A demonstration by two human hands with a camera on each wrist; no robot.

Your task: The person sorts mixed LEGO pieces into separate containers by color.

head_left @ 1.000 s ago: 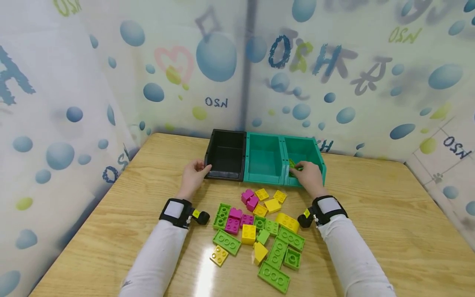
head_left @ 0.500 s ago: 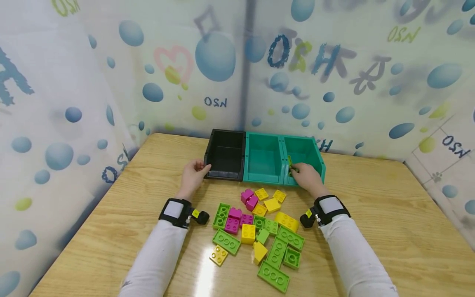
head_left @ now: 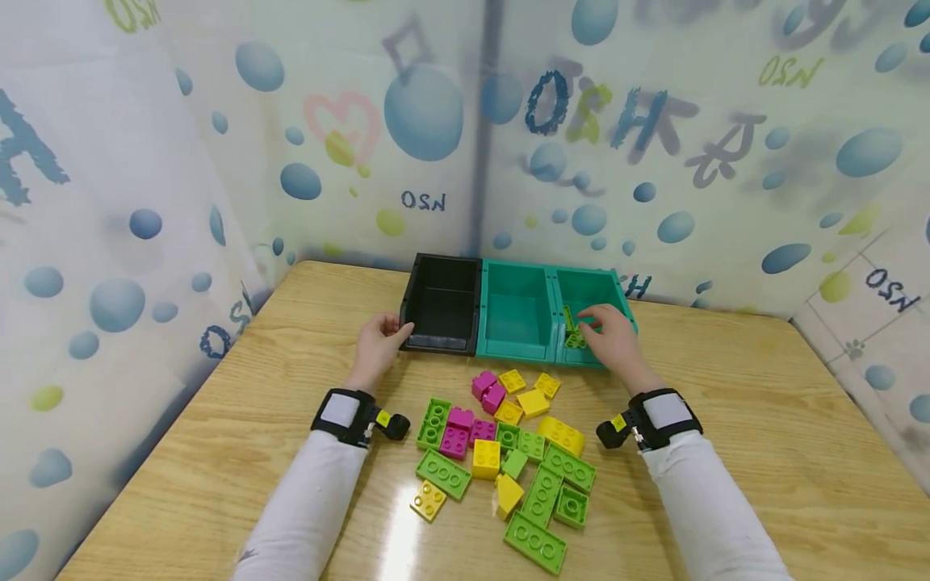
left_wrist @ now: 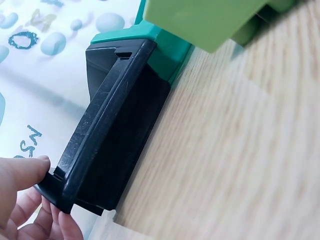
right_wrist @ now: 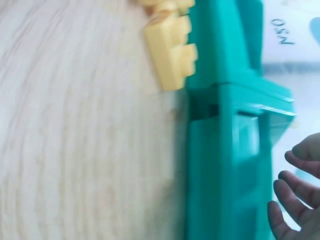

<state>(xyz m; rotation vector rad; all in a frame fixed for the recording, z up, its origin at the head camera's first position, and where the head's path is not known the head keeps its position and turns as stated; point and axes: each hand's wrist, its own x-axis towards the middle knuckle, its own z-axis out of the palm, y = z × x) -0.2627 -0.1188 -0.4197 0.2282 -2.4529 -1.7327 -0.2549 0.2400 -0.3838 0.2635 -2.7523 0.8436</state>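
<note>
A black bin [head_left: 445, 311] stands at the left end of a row. My left hand [head_left: 376, 347] pinches its front left corner, and the left wrist view shows thumb and fingers on either side of the rim. At the other end is a teal bin [head_left: 592, 284] with a few green bricks [head_left: 575, 337] lying along its left side. Over this bin's front is my right hand [head_left: 613, 343], its fingers spread and slightly bent. Nothing sits between those fingers [right_wrist: 295, 187] in the right wrist view.
Between the two sits a middle teal bin [head_left: 517, 315]. Several loose bricks lie on the wooden table [head_left: 291, 452] in front: magenta bricks [head_left: 455, 440], yellow bricks [head_left: 486, 458] and green bricks [head_left: 536, 541]. A printed curtain [head_left: 436, 161] hangs behind.
My right hand has let go of the green bricks, its fingers opening and drawing back to the right. The left hand has stayed on the black bin's corner.
</note>
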